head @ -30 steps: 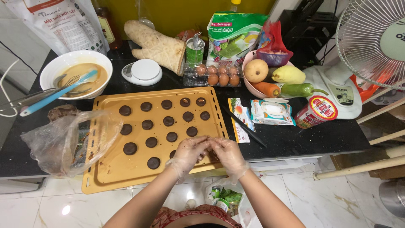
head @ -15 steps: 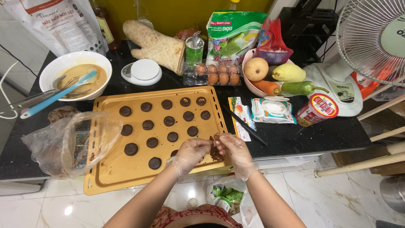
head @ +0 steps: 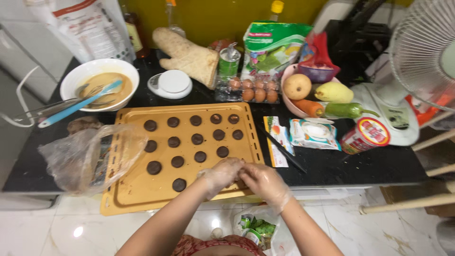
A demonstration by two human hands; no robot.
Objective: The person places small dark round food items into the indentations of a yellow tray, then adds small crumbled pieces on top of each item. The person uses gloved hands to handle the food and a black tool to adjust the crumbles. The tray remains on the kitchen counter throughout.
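Both hands meet over the near edge of the baking tray (head: 128, 189), at about six o'clock on the counter. The left hand (head: 222, 174) and the right hand (head: 263, 181) wear thin clear gloves and are pressed together, fingers curled around something small between them (what it is I cannot tell, the fingers hide it). On the tray lie rows of dark round cookies (head: 195, 134), filling its far half and thinning toward the near side; the nearest one (head: 179, 184) sits just at nine o'clock from the left hand. A crumpled clear plastic bag (head: 80, 159) rests on the tray's left edge. At ten o'clock stands a white bowl (head: 80, 76) of tan batter with a blue spatula (head: 78, 104) and a whisk leaning in it. At twelve o'clock lie a small white scale (head: 171, 84), an oven mitt (head: 187, 54) and a carton of eggs (head: 251, 90). At two o'clock a pink bowl (head: 287, 105) holds a pear, a carrot and a green pepper. A fan (head: 422, 47) stands at three o'clock.
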